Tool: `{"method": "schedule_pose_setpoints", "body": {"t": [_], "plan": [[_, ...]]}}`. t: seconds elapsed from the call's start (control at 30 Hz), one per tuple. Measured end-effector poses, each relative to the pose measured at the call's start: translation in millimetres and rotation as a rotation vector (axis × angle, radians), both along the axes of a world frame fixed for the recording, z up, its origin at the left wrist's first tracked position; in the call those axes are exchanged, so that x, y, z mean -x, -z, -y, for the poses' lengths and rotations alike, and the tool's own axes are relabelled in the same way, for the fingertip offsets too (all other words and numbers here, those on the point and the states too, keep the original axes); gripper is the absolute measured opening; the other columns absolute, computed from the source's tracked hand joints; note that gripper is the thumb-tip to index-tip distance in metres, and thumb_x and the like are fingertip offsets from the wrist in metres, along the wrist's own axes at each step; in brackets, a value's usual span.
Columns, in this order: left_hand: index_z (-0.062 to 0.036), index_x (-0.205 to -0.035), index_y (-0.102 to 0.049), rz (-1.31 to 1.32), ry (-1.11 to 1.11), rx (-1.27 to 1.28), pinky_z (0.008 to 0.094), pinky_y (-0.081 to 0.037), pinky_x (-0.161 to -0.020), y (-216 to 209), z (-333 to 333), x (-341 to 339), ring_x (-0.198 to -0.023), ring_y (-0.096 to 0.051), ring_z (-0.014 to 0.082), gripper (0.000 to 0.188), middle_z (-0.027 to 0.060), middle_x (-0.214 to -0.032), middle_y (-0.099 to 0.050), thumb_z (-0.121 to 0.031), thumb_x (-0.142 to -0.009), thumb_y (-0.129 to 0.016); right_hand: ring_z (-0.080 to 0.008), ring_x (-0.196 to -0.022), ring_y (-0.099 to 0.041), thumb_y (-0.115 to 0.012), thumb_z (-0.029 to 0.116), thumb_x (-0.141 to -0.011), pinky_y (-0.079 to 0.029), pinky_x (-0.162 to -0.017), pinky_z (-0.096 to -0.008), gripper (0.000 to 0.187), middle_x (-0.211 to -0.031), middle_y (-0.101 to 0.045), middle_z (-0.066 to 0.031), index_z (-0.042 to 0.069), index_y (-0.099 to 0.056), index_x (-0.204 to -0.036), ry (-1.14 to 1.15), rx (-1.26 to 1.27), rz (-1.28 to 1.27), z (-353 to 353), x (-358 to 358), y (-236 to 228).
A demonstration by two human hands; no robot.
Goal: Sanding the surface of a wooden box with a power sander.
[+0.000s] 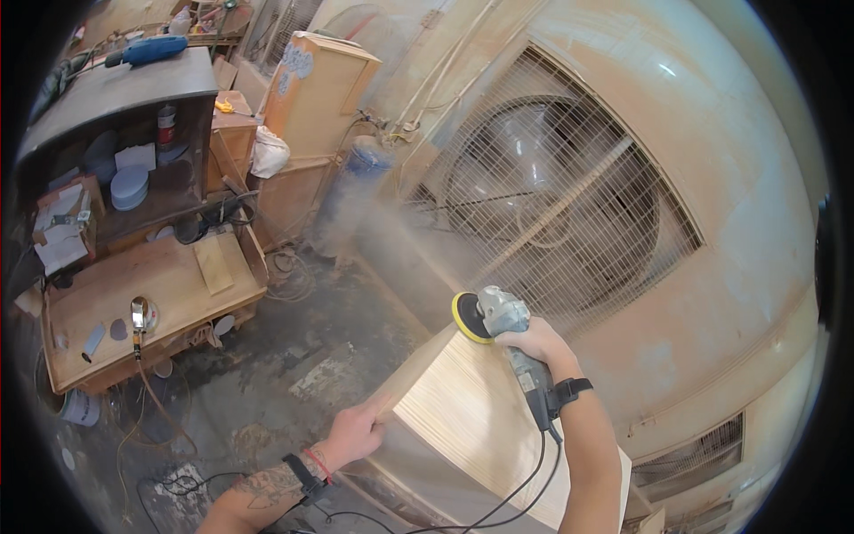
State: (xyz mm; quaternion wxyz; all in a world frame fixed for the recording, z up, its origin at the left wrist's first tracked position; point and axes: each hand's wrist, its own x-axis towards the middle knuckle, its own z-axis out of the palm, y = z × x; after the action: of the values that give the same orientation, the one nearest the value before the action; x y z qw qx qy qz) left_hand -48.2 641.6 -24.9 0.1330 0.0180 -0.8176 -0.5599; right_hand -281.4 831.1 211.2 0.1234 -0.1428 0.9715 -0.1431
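In my right hand [534, 345] is a grey angle grinder [505, 311], held by its body with the cord trailing down. Its round sanding pad [470, 318], black with a yellow rim, is at the far top edge of a pale wooden box [471, 405]. Whether the pad touches the wood, I cannot tell. Closed around the box's near-left edge is my left hand [354, 432]; its fingertips are partly hidden. Dust streams from around the pad toward the fan.
A large caged wall fan [551, 191] stands beyond the box. At left, a wooden bench [169, 276] carries an air sander [140, 316], and a blue power tool [153, 50] lies on a dark cabinet [124, 80]. Black cords [498, 509] hang by the box; a hose [156, 400] trails on the floor.
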Motion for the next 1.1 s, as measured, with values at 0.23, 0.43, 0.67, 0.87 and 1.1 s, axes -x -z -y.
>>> {"method": "schedule_pose_setpoints", "body": {"t": [0.23, 0.43, 0.67, 0.87, 1.1], "plan": [[-0.0039, -0.136, -0.054, -0.125, -0.039, 0.027, 0.0463, -0.055, -0.072, 8, -4, -3, -0.079, -0.067, 0.0377, 0.06, 0.0207, -0.094, -0.069, -0.012, -0.077, -0.06, -0.027, -0.092, -0.068, -0.078, 0.04, -0.065, -0.052, -0.083, -0.0366, 0.059, -0.102, -0.071, -0.0163, 0.001, -0.071, -0.109, 0.121, -0.05, 0.013, -11, 38, 2], [-0.0039, -0.137, -0.053, -0.18, -0.047, 0.056, 0.0459, -0.056, -0.068, 13, -3, -3, -0.077, -0.068, 0.037, 0.062, 0.0203, -0.096, -0.069, -0.012, -0.076, -0.061, -0.0262, -0.088, -0.067, -0.078, 0.04, -0.063, -0.052, -0.08, -0.0369, 0.061, -0.101, -0.071, -0.0166, -0.001, -0.071, -0.108, 0.155, -0.055, 0.005, -19, 53, 4], [-0.0039, -0.137, -0.052, -0.237, -0.063, 0.062, 0.0459, -0.056, -0.067, 13, -2, -1, -0.075, -0.068, 0.0359, 0.062, 0.02, -0.092, -0.069, -0.012, -0.076, -0.061, -0.0262, -0.088, -0.066, -0.078, 0.039, -0.063, -0.051, -0.08, -0.0366, 0.061, -0.1, -0.07, -0.0156, -0.001, -0.071, -0.108, 0.199, -0.065, 0.004, -35, 41, -2], [-0.0049, -0.138, -0.051, -0.036, 0.009, 0.076, 0.0469, -0.056, -0.07, 7, 2, -3, -0.078, -0.068, 0.037, 0.061, 0.0195, -0.097, -0.07, -0.015, -0.078, -0.059, -0.026, -0.089, -0.067, -0.077, 0.041, -0.064, -0.051, -0.081, -0.0362, 0.062, -0.101, -0.071, -0.0155, 0.0, -0.071, -0.109, 0.202, -0.072, -0.006, -50, 42, 4], [-0.0075, -0.138, -0.052, -0.085, -0.028, 0.065, 0.0469, -0.056, -0.073, 7, -3, -4, -0.081, -0.068, 0.0378, 0.062, 0.0184, -0.096, -0.07, -0.015, -0.078, -0.06, -0.0264, -0.092, -0.067, -0.077, 0.041, -0.066, -0.051, -0.083, -0.0369, 0.062, -0.104, -0.071, -0.0163, 0.0, -0.07, -0.112, 0.094, -0.096, -0.019, -18, 44, 1]]}}
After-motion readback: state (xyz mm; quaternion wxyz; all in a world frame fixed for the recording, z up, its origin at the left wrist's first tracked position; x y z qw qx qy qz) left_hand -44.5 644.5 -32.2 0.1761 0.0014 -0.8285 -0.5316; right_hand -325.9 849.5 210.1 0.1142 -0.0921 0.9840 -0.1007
